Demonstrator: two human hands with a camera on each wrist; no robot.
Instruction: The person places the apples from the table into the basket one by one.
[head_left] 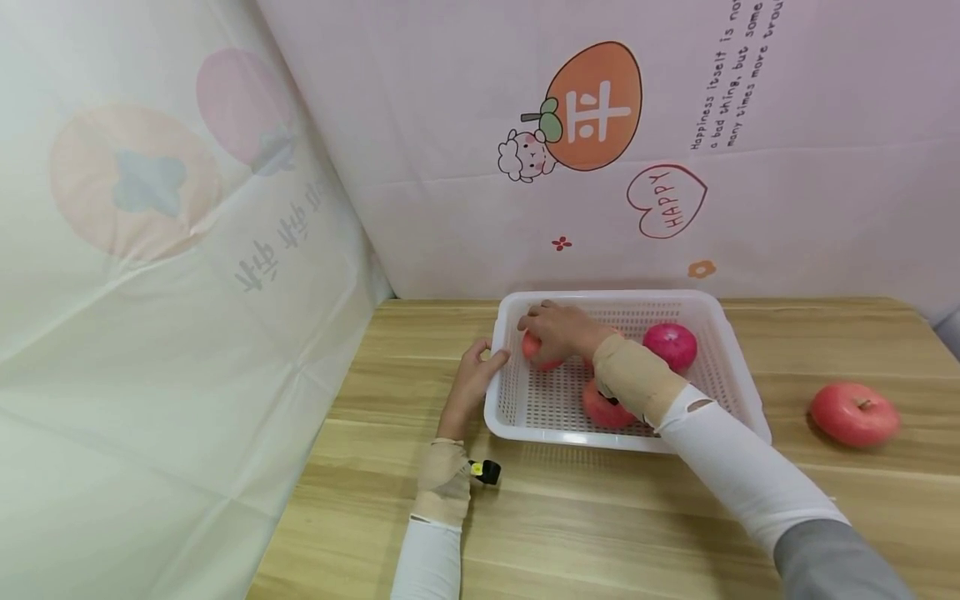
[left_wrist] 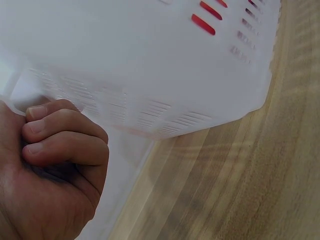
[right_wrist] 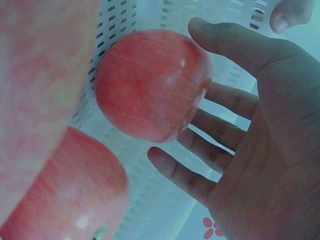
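Note:
A white plastic basket [head_left: 570, 437] with slotted walls stands against the back wall. At its left end, my left hand [head_left: 474, 375] holds the rim; in the left wrist view its fingers [left_wrist: 65, 130] are curled beside the basket wall. My right hand [head_left: 558, 331] reaches inside, gripping a red apple [right_wrist: 150, 85] near the left end, with thumb at one edge and several fingers behind it. The little finger stands off the apple. Another apple [head_left: 609, 408] lies beneath the right wrist, and one behind the wrist is mostly hidden. A magenta round fruit [head_left: 670, 346] sits right of them.
One more red apple [head_left: 855, 414] lies on the wooden table [head_left: 360, 500], right of the basket. Printed cloth [head_left: 450, 125] hangs behind the table and along its left side. A small black device [head_left: 487, 472] is strapped at the left wrist.

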